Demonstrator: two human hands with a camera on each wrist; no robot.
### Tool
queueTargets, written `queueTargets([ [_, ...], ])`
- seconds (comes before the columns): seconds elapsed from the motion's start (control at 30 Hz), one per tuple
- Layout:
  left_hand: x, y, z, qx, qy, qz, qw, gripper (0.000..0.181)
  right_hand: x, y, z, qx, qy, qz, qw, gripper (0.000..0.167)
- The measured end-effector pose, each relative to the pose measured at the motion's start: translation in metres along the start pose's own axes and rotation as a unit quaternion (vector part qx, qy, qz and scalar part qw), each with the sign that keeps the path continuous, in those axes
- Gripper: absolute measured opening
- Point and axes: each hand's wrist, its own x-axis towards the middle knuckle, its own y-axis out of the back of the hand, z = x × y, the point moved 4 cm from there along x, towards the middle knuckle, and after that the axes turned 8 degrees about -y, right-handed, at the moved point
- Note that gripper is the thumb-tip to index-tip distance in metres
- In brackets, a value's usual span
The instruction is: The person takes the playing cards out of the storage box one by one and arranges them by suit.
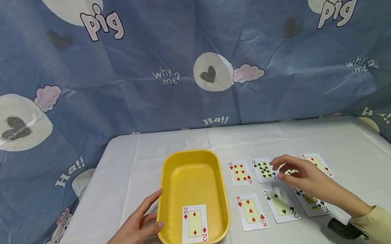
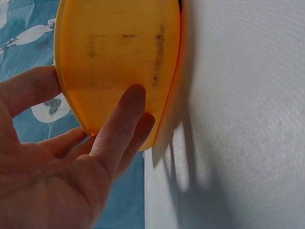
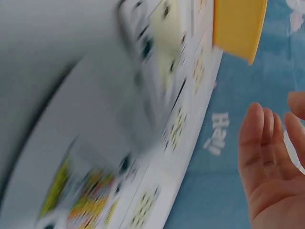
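Note:
My left hand (image 1: 134, 230) touches the left side of a yellow tray (image 1: 188, 153). In the left wrist view its fairly straight fingers (image 2: 126, 114) lie against the tray's outer wall (image 2: 121, 62). Inside the tray, near its front end, lies a two of diamonds playing card (image 1: 186, 229). Above the cards right of the tray hovers my right hand (image 1: 306, 174), its fingers loosely bent and nothing held. It is nearest the nine of clubs (image 1: 263, 169) and a card mostly hidden under it. The king card (image 1: 312, 201) lies partly beneath the forearm.
Also face up on the white table (image 1: 139, 161) are a six of hearts (image 1: 240, 173), a three of hearts (image 1: 251, 212), a black two (image 1: 280, 205) and a three of diamonds (image 1: 319, 162). A blue printed cloth (image 1: 166, 113) hangs behind the table.

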Motion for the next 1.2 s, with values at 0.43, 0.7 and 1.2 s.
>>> queueTargets([
  [0.43, -0.001, 0.0, 0.0, -0.003, -0.002, -0.005, 1.0, 0.078, 0.03, -0.048, -0.044, 0.085, 0.035, -0.072, 0.9931, 0.027],
  [0.7, -0.001, 0.0, 0.0, -0.012, -0.005, -0.009, 0.9999, 0.079, 0.045, -0.082, -0.067, 0.083, 0.074, -0.113, 0.9873, 0.028],
  [1.2, -0.002, -0.001, 0.002, -0.001, 0.002, -0.005, 1.0, 0.079, 0.067, -0.143, -0.097, 0.109, 0.109, -0.27, 0.9504, 0.033],
])
